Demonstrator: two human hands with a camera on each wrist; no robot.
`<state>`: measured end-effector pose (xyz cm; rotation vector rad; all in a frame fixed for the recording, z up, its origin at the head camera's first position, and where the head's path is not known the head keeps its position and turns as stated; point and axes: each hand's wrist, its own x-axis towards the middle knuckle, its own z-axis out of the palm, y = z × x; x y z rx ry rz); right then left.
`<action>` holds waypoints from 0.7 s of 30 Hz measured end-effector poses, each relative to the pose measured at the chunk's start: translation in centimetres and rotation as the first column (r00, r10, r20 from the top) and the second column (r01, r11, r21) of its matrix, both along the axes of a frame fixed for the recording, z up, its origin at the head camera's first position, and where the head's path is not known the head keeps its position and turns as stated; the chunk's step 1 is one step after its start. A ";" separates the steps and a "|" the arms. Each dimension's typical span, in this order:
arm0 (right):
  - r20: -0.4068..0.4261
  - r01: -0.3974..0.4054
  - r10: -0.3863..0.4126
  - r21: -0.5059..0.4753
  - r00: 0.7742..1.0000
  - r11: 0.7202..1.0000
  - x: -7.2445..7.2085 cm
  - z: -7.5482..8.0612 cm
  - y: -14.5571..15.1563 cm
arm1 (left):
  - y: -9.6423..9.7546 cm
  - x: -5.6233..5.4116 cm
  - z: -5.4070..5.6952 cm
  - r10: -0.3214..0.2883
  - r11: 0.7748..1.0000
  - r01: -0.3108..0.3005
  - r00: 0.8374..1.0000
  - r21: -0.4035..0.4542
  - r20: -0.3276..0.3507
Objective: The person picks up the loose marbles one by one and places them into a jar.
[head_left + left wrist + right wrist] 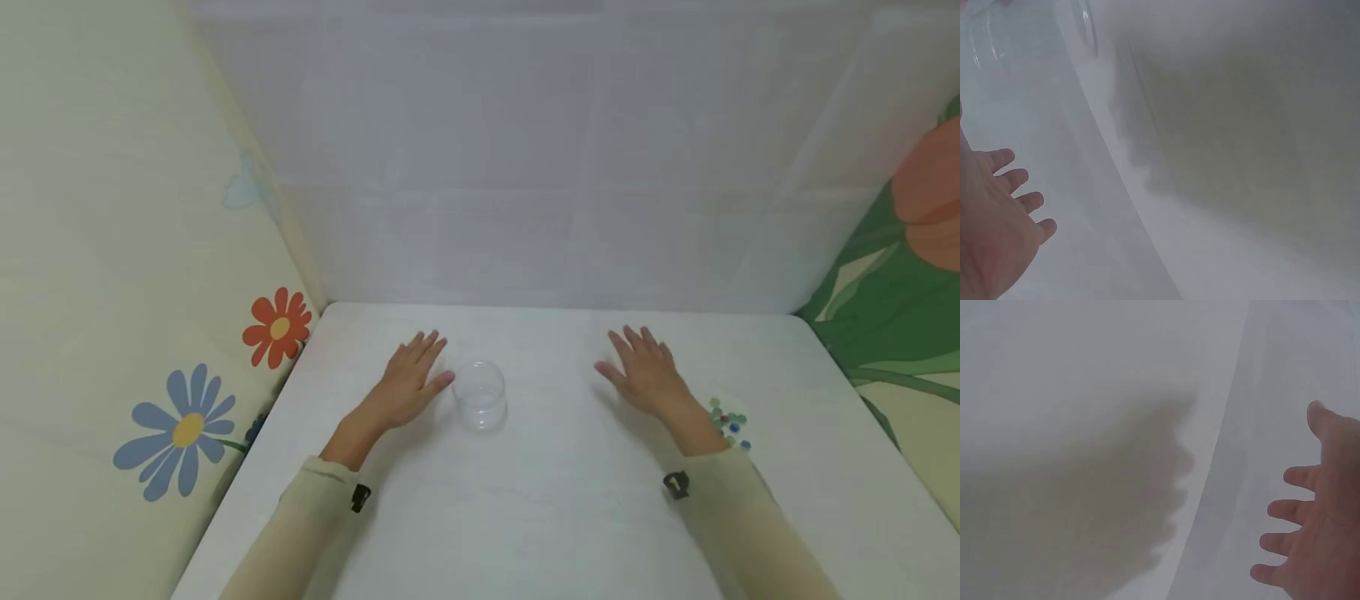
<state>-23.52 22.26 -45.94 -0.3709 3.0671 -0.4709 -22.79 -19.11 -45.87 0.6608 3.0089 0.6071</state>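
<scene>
A clear, round, see-through container (480, 398) stands on the white table, just right of my left hand (408, 383). That hand has its fingers spread, with the thumb tip right at the container's rim in the head view. In the left wrist view the container (1022, 44) shows at the top left, beyond the fingers. Further right, my right hand (643, 373) is held over the table with fingers apart and holds nothing. Several small green, blue and dark glass-like pieces (733, 427) lie beside the right wrist, partly hidden by the forearm.
The white table (555, 517) has rounded far corners and meets a pale hanging sheet (525, 167) at the back. On the left is a cloth with printed flowers (187, 431); on the right, one with large green leaves (900, 308).
</scene>
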 end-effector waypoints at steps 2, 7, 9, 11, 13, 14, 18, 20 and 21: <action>-0.004 -0.003 0.003 -0.006 1.000 1.000 0.1 0.0 0.2 | 0.1 0.3 0.1 -0.011 1.000 0.011 1.000 0.004 0.008; 0.006 -0.006 0.006 -0.010 1.000 1.000 0.4 0.1 0.6 | 0.3 0.8 0.3 -0.040 0.999 0.040 0.999 0.013 0.016; 0.018 -0.005 0.005 -0.011 1.000 1.000 0.6 0.2 0.9 | 0.4 1.1 0.5 -0.050 0.999 0.050 0.999 0.017 0.018; 0.032 -0.002 0.003 -0.011 0.999 1.000 0.8 0.4 1.1 | 0.5 1.3 0.6 -0.059 0.998 0.058 0.998 0.014 0.023; 0.044 0.000 0.001 -0.021 0.999 1.000 1.0 0.5 1.4 | 0.6 1.6 0.7 -0.062 0.998 0.062 0.998 0.010 0.029; 0.047 0.000 0.001 -0.025 0.999 1.000 1.1 0.5 1.5 | 0.7 1.7 0.7 -0.063 0.998 0.062 0.998 0.010 0.032; 0.057 -0.001 0.002 -0.025 0.998 1.000 1.3 0.4 2.1 | 0.8 1.8 0.5 -0.067 0.998 0.067 0.997 -0.002 0.042; 0.058 -0.006 0.008 -0.025 0.998 1.000 1.5 0.4 2.3 | 0.8 1.9 0.3 -0.069 0.998 0.069 0.997 -0.012 0.039; 0.059 -0.008 0.009 -0.029 0.998 1.000 1.6 0.4 2.5 | 0.9 1.9 0.2 -0.068 0.998 0.068 0.997 -0.017 0.041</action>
